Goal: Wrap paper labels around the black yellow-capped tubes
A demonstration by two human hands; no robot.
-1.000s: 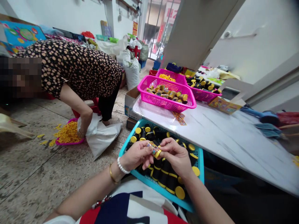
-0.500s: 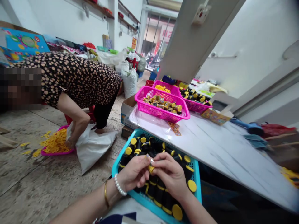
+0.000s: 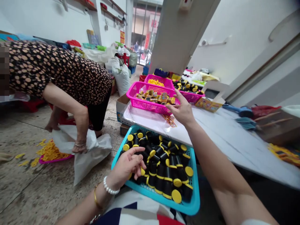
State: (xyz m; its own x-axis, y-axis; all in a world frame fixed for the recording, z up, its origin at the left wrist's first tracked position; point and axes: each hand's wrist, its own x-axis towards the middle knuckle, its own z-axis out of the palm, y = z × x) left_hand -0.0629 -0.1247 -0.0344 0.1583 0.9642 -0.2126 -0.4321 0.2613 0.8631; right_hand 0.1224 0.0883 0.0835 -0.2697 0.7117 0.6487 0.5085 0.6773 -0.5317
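Note:
My left hand hovers over the near left part of a teal basket. Its index finger is stretched out and the others are loosely bent, with nothing visibly held. Black cylinders with yellow caps fill that basket, some upright and some lying. My right hand reaches forward over the table with fingers apart, at the near right corner of a pink basket. Inside lie small brown-and-gold labelled cylinders. Whether my right fingertips touch the rim, I cannot tell.
More pink baskets stand behind, one with yellow pieces, one with black-and-yellow cylinders. A marbled table extends right. On the left, a bending person handles a white sack beside yellow rings on the floor.
My hands have parted; the small yellow piece between them is out of sight. My right hand went forward to the pink basket, my left slightly left. The other person's arms shifted at the sack.

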